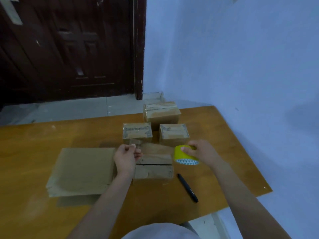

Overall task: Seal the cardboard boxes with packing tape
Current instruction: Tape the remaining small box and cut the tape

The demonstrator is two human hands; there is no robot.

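A small cardboard box (153, 167) sits on the table in front of me, its two top flaps meeting at a dark seam. My right hand (201, 150) grips a yellow roll of packing tape (184, 155) just right of the box. My left hand (126, 155) pinches the free end of a clear tape strip (155, 147), which is stretched from the roll across and above the box's far edge. Three more boxes stand behind: one at the left (137, 132), one at the right (173, 134) and a larger one (161, 112) at the back, all with tape on top.
A stack of flattened cardboard (81, 171) lies left of the box on the orange table (43, 135). A black marker (187, 188) lies right of the box near the table's front edge. A blue wall stands on the right, a dark door behind.
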